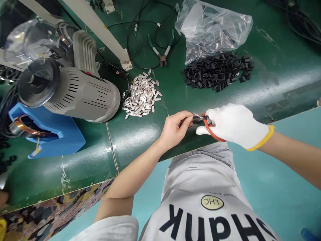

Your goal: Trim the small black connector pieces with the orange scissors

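My left hand point(175, 129) is bare and pinches a small dark part with a metal tip near the front edge of the green table point(140, 134). My right hand point(234, 125), in a white glove with a yellow cuff, is closed round orange-handled pliers point(209, 129) whose jaws meet that small part. Both hands hover just over the table edge, touching at the part. A pile of small silver metal pieces point(141, 97) lies behind my left hand. Farther back right lies a heap of small black plastic pieces point(219, 70).
A grey motor-like machine point(77, 90) lies at the left beside a blue tray point(62, 137) holding a roll of amber tape point(18, 125). Green-handled pliers point(162, 52), black cables and a clear plastic bag point(213, 28) sit at the back.
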{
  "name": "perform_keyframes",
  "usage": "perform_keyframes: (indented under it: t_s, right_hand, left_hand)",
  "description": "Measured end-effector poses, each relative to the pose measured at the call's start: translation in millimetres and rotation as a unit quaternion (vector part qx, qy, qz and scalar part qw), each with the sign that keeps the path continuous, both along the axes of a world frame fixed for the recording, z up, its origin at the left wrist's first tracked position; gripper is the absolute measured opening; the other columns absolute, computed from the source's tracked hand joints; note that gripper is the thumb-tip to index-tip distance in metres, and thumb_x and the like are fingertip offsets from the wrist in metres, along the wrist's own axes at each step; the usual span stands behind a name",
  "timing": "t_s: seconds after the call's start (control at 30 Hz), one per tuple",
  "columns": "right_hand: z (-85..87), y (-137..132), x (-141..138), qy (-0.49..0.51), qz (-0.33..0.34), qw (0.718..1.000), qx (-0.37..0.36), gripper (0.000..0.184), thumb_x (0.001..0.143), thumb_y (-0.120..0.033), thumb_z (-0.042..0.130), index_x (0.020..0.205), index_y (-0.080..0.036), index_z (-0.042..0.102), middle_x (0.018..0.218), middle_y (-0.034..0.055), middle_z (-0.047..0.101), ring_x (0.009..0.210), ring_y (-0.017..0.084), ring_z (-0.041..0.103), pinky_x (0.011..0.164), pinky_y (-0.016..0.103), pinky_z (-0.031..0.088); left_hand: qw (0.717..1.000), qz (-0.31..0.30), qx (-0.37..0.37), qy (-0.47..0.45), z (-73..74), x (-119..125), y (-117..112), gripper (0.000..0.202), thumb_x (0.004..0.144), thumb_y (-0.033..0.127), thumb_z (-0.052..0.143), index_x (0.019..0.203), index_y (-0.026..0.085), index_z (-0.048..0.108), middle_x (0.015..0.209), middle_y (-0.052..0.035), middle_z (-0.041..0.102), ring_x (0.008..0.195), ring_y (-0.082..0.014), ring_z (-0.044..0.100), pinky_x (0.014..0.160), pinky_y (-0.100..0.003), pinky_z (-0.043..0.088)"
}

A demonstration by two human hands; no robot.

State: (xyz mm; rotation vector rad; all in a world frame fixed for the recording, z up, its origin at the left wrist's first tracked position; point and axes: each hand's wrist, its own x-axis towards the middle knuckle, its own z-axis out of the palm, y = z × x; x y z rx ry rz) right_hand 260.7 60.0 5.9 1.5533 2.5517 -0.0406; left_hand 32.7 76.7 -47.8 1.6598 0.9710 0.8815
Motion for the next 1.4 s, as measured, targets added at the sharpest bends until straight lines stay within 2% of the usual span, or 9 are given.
perform_keyframes:
  t_s: [0.13,0.3,0.43,0.63,0.93,1.1,1.27,1.4]
  right_hand:
    - [-8.7,-2.3,1.5,-0.007,0.008,1.000,0.019,0.062,0.097,-0.072,0.035,0.082,-0.019,0.061,0.063,0.0091,0.061,0.061,0.024,0.059,0.062,0.033,0.011]
    - [-16.5,-6.8,2.0,0.004,-0.003,1.000,0.016,0.060,0.099,-0.068,0.035,0.084,-0.017,0.063,0.063,0.0101,0.062,0.061,0.024,0.059,0.062,0.034,0.011]
    - [-13.8,-5.6,-0.3,0.012,-0.023,1.000,0.016,0.060,0.098,-0.070,0.036,0.085,-0.018,0.063,0.064,0.0097,0.063,0.062,0.023,0.059,0.062,0.034,0.012]
    - [-9.6,1.2,-3.0,0.014,-0.004,1.000,0.023,0.067,0.094,-0.078,0.036,0.083,-0.018,0.063,0.066,0.0090,0.063,0.063,0.023,0.059,0.063,0.034,0.014]
    - [-13.1,-0.3,-10.2,0.022,-0.054,0.998,-0.016,0.072,0.097,-0.076,0.031,0.086,-0.015,0.068,0.065,0.0128,0.065,0.063,0.024,0.061,0.061,0.034,0.016]
    - [-10.7,-1.7,-7.6,0.018,-0.020,0.999,-0.017,0.070,0.099,-0.074,0.030,0.084,-0.016,0.067,0.061,0.0104,0.062,0.062,0.023,0.059,0.061,0.034,0.016]
    - [-5.9,-0.7,-2.4,0.046,-0.048,0.998,-0.004,0.072,0.094,-0.081,0.034,0.080,-0.018,0.065,0.065,0.0086,0.063,0.061,0.021,0.057,0.060,0.034,0.016]
    - [-5.4,0.4,1.3,0.036,-0.045,0.998,0.016,0.070,0.090,-0.083,0.036,0.080,-0.020,0.064,0.064,0.0069,0.063,0.059,0.019,0.054,0.061,0.033,0.014]
  left_hand:
    - [1.000,0.002,-0.003,-0.003,-1.7,1.0,-0.1,0.023,0.100,0.036,0.057,0.095,0.017,0.068,0.077,-0.0025,0.068,0.069,-0.0109,0.063,0.067,-0.022,0.050]
    - [0.999,0.003,-0.030,-0.019,3.1,3.1,-0.4,0.022,0.100,0.034,0.058,0.095,0.016,0.068,0.075,-0.0020,0.067,0.068,-0.0097,0.061,0.065,-0.021,0.049]
    - [0.998,0.015,-0.049,-0.030,5.9,4.1,-0.8,0.023,0.100,0.036,0.059,0.096,0.015,0.069,0.075,-0.0019,0.067,0.067,-0.0096,0.061,0.065,-0.021,0.049]
    - [0.997,0.010,-0.064,-0.045,2.0,3.1,0.2,0.026,0.099,0.040,0.061,0.096,0.016,0.070,0.075,-0.0024,0.067,0.066,-0.0098,0.060,0.064,-0.021,0.049]
    - [0.993,0.026,-0.100,-0.060,2.3,2.6,2.9,0.030,0.096,0.045,0.065,0.097,0.016,0.071,0.073,-0.0029,0.069,0.063,-0.0097,0.060,0.060,-0.021,0.049]
    - [0.993,0.005,-0.095,-0.067,2.1,4.6,1.4,0.025,0.096,0.041,0.065,0.098,0.016,0.071,0.077,-0.0027,0.069,0.066,-0.0089,0.062,0.062,-0.020,0.050]
    - [0.990,0.006,-0.102,-0.093,1.4,7.2,0.5,0.026,0.096,0.042,0.065,0.097,0.016,0.070,0.082,-0.0037,0.070,0.067,-0.0090,0.062,0.062,-0.020,0.051]
    - [0.995,0.018,-0.075,-0.061,0.6,6.0,-0.2,0.027,0.098,0.042,0.062,0.099,0.017,0.070,0.078,-0.0029,0.069,0.068,-0.0097,0.061,0.064,-0.021,0.050]
